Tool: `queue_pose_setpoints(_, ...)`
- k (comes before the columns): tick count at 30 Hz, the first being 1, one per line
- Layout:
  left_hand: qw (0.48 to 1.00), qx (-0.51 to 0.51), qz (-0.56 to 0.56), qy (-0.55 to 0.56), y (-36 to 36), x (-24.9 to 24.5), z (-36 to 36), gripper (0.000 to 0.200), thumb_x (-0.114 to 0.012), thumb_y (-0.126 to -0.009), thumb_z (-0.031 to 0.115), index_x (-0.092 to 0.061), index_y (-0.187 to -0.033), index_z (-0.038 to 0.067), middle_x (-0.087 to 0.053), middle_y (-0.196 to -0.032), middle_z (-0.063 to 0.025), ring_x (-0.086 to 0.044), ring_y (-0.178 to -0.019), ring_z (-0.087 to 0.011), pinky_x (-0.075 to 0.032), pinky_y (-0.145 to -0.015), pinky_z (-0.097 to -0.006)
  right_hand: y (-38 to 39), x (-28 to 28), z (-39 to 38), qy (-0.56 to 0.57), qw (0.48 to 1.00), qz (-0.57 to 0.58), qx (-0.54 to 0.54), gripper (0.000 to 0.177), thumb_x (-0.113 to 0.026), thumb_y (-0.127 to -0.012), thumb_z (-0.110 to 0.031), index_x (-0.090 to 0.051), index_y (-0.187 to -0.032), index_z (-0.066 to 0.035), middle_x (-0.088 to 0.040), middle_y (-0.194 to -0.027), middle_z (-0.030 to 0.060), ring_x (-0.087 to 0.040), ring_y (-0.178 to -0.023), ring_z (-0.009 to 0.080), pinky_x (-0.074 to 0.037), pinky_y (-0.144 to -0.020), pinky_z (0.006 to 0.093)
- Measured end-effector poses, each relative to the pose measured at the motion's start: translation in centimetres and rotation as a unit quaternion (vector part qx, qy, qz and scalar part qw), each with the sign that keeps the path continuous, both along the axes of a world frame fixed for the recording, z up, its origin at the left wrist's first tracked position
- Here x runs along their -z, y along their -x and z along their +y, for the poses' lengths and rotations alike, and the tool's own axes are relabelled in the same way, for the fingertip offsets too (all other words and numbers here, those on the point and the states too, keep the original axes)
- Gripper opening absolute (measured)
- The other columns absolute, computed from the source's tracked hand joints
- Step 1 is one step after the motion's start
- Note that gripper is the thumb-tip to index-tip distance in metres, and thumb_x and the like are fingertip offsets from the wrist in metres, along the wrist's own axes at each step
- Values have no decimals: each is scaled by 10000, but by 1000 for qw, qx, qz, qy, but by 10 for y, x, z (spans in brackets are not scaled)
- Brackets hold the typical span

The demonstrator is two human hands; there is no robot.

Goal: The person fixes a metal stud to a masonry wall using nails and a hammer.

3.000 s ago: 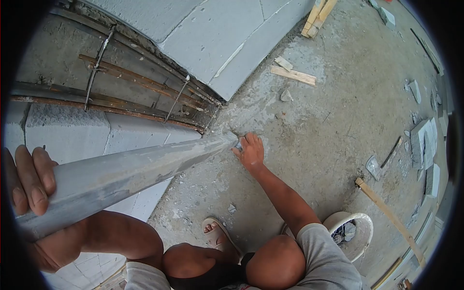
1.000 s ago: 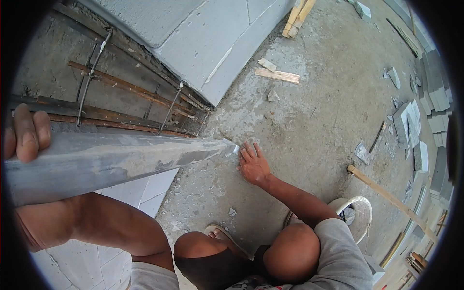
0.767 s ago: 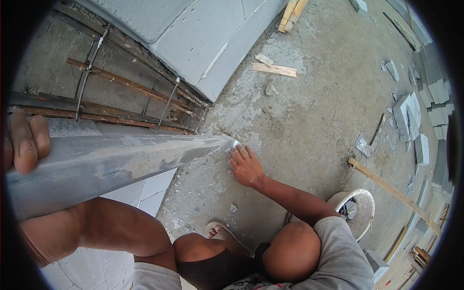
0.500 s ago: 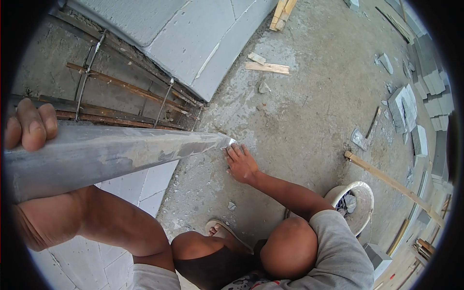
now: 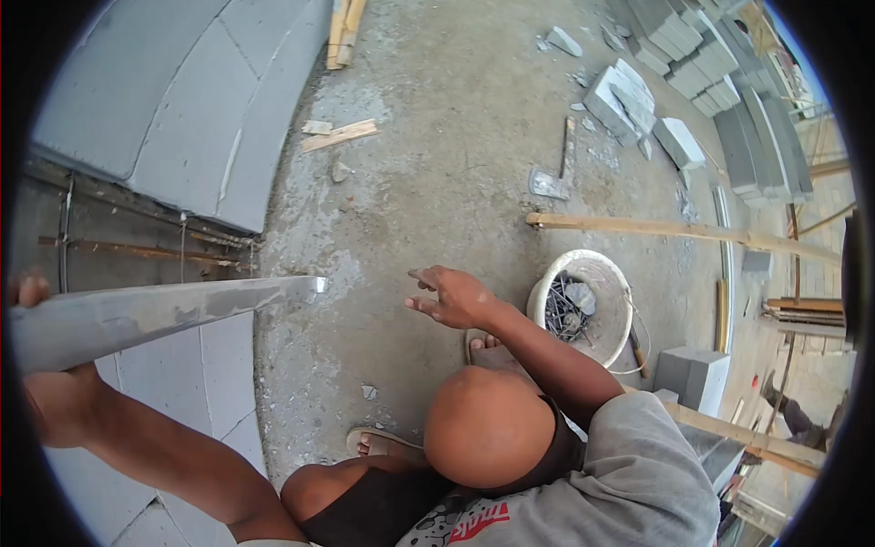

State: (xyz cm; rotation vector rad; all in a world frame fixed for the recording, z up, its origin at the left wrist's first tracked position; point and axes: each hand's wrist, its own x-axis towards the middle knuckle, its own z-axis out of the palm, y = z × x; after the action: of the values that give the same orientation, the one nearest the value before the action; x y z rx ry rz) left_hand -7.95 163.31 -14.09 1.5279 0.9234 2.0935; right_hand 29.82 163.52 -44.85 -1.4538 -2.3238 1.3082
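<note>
Squatting on a rough concrete floor (image 5: 437, 137), the person holds a long grey straightedge (image 5: 164, 314) that runs in from the left side of the view. Its far end stops over the floor just beside the corner of the block wall (image 5: 173, 100). The left hand (image 5: 27, 292) shows only as fingertips curled over the top of the bar at the edge of the view, gripping it. The right hand (image 5: 456, 299) is open with its fingers spread. It holds nothing and is raised above the floor, well apart from the bar's end.

Rusty rebar (image 5: 137, 251) lies in a gap between the wall's grey blocks, just above the bar. A white bucket (image 5: 583, 260) holding dark metal bits stands near the right hand, beside the person's knee. Beyond it a wooden lath (image 5: 656, 226) lies across the floor, with a hatchet (image 5: 550, 182) just past that. Cut and stacked grey blocks (image 5: 729, 91) line the far right side of the floor. Wood scraps (image 5: 339, 135) lie at the foot of the wall. A single block (image 5: 693, 378) sits to the right of the bucket. The floor is dusty and patched with pale mortar.
</note>
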Motion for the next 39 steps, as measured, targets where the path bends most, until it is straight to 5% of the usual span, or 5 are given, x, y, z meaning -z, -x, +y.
queue_pose_setpoints(3, 990, -111, 92, -2, -43, -13, 12, 318, -609, -937, 385, -536, -1027, 90, -529, -702, -16, -564, -516, -88, -521, -404, -199, -72, -95, -17, -27, 985, 96, 143, 399, -574, -952, -308, -575, -1252, -45, -656, -1022, 173, -637, -934, 332, -505, -826, 374)
queue_pose_setpoints(19, 984, -144, 106, -5, -47, -15, 12, 392, -617, -925, 433, -495, -1047, 81, -453, -707, 10, -446, -514, -86, -405, -404, -239, -254, 17, -87, 15, 929, -346, 134, 218, -554, -902, -231, -669, -1050, -118, -693, -970, 161, -663, -879, 368, -513, -793, 473)
queue_pose_setpoints(25, 895, -151, -416, 55, -108, -44, 12, 380, -594, -940, 407, -488, -1062, 64, -507, -727, -20, -511, -539, -120, -467, -425, -257, -251, 29, -89, -25, 944, -300, 138, 276, -552, -907, -264, -634, -1146, -150, -683, -1055, 137, -666, -890, 365, -526, -782, 473)
queue_pose_setpoints(36, 977, 178, 116, 17, 4, -16, 11, 272, -552, -945, 326, -685, -1094, 143, -690, -1065, -7, -641, -850, -168, -475, -823, -358, -262, 38, -92, -36, 955, -238, 171, 267, -567, -886, -263, -639, -1088, -105, -688, -974, 161, -658, -876, 379, -516, -796, 462)
queue_pose_setpoints(39, 998, 45, 53, -2, -31, -10, 11, 248, -596, -912, 327, -713, -1033, 144, -709, -971, -11, -629, -785, -194, -468, -802, -377, -260, 6, -92, 65, 945, -288, 142, 228, -575, -871, -249, -678, -1005, -96, -693, -936, 165, -657, -880, 381, -516, -796, 460)
